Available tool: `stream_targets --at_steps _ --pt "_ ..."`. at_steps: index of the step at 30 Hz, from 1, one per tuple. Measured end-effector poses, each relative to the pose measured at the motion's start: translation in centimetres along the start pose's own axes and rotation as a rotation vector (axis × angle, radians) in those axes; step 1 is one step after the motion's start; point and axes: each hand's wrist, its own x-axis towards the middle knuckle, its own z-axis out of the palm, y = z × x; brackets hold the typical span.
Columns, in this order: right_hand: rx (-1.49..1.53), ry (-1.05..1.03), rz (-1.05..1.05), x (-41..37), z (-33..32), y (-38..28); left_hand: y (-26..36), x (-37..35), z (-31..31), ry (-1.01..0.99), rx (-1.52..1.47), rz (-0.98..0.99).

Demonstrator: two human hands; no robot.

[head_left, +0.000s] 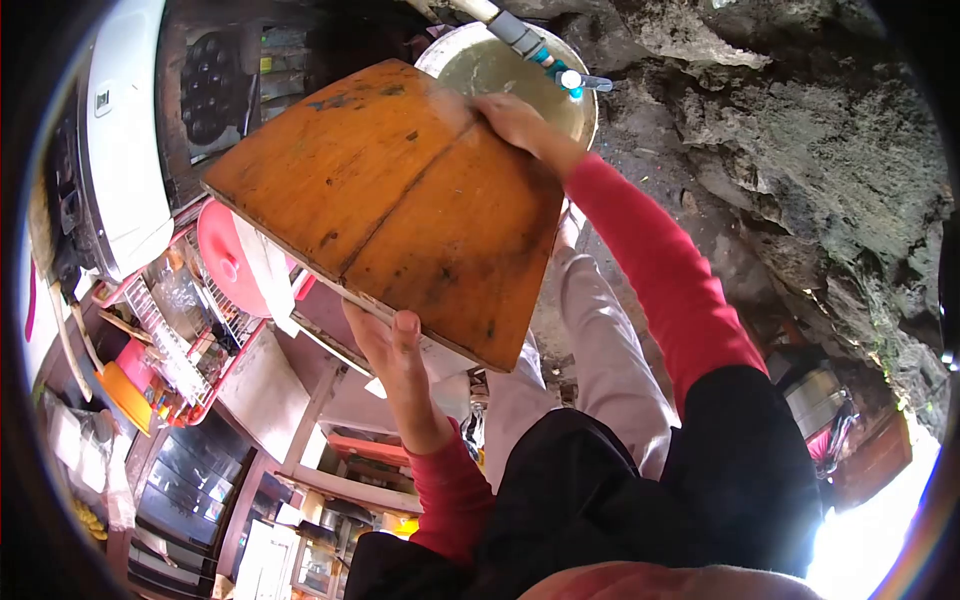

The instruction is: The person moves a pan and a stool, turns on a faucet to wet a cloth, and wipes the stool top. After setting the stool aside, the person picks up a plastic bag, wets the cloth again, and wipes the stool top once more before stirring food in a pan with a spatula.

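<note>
A large orange-brown wooden board (390, 190) is tilted in front of me, with a dark seam across its face and dark stains and chips. At its lower edge my left hand (388, 362) is closed on it, the thumb near the edge and the other fingers partly hidden behind. My right hand (525, 130) lies over the board's upper right part, touching its face. Its fingertips are smeared by motion, so I cannot make out whether they grip anything. Behind the board stands a round pale tub (588, 70) with murky water, partly covered.
A grey pipe with a blue tap (560, 74) reaches over the tub. Rough rock wall (810, 180) rises on the right. On the left are a wire dish rack (165, 325), a pink round lid (228, 255) and a white appliance (128, 130).
</note>
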Motion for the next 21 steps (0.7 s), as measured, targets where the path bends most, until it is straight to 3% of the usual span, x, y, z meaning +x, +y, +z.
stream_targets --at_steps 2,4,5,7,10,11,16,19,21 --pt "0.646 0.24 0.536 -5.9 -3.0 -3.5 -0.5 0.1 -0.6 0.019 -0.008 0.034" --pt "0.773 0.661 0.672 -8.5 -4.8 -4.6 -1.1 0.2 -1.2 0.024 -0.021 0.071" --pt "0.767 0.67 0.668 -8.5 -5.7 -5.0 -1.3 0.2 -1.8 0.019 0.01 0.087" --pt "0.381 0.901 0.806 -8.1 -6.7 -5.6 -2.0 0.0 -3.1 0.023 0.028 0.08" --pt "0.28 0.863 0.95 -5.5 -7.2 -5.6 -4.5 0.1 -5.6 0.045 -0.172 0.052" --pt "0.24 0.977 0.897 -5.0 -7.0 -5.5 -4.6 -0.2 -5.9 0.038 -0.174 0.051" --pt "0.368 1.061 0.828 -4.4 -7.7 -5.5 -0.5 -2.6 -4.3 0.136 -0.345 -0.16" --pt "0.782 1.063 0.502 -3.6 -8.2 -5.2 -1.3 -3.7 -5.6 0.177 -0.411 -0.162" --pt "0.772 1.042 0.414 -2.9 -8.2 -4.1 -1.7 -4.2 -6.7 0.157 -0.449 -0.169"
